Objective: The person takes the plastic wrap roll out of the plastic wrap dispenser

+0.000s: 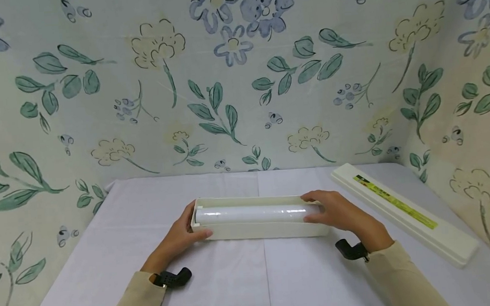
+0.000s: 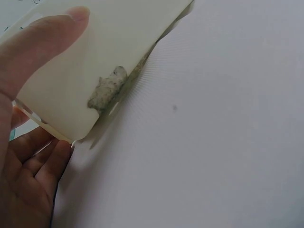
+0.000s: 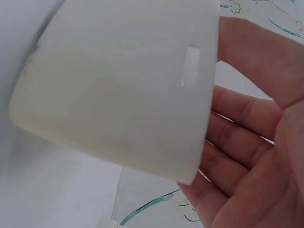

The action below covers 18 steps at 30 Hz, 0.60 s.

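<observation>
A long cream plastic box (image 1: 259,231) with an open top lies crosswise in front of me at the table's middle. Inside it is a shiny roll of cling film (image 1: 249,214). My left hand (image 1: 183,234) grips the box's left end, thumb on the front wall and fingers round the end. At the opposite end my right hand (image 1: 340,211) holds the box, fingers at the back rim and thumb toward the front. A rough grey patch (image 2: 108,89) marks the box wall in the left wrist view. The right wrist view shows a small slot in the end wall (image 3: 114,95).
The cream lid (image 1: 396,213), with a yellow-green label, lies slanted on the right of the table. White cloth (image 1: 228,277) covers the table. Flower-patterned fabric (image 1: 241,101) stands behind the table and along its sides.
</observation>
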{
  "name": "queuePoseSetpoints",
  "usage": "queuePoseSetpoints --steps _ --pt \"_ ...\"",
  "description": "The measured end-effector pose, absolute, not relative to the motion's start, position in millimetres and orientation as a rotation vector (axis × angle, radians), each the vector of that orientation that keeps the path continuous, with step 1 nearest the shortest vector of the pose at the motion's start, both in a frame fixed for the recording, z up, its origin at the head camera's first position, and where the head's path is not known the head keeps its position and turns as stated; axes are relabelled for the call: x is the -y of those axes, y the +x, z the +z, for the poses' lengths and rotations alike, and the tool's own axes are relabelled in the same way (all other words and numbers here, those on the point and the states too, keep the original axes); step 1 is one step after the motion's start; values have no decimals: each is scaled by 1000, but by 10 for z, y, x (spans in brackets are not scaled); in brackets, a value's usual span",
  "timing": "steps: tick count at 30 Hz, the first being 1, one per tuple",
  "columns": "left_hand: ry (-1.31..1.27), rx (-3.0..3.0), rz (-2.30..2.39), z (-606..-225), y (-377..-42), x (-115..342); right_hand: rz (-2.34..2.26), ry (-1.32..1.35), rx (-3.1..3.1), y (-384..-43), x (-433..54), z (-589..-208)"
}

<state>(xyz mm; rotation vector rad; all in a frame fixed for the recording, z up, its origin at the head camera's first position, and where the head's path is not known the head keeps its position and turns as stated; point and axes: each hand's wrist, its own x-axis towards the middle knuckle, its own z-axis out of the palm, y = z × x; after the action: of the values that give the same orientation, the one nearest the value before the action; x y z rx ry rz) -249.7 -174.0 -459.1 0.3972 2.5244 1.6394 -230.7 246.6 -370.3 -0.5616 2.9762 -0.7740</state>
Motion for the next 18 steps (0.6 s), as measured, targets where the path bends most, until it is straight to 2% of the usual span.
queuePoseSetpoints --steps 18 --pt "411 -2549 1619 -4585 -2485 1740 -689 -491 -2832 -2449 -2414 -3665"
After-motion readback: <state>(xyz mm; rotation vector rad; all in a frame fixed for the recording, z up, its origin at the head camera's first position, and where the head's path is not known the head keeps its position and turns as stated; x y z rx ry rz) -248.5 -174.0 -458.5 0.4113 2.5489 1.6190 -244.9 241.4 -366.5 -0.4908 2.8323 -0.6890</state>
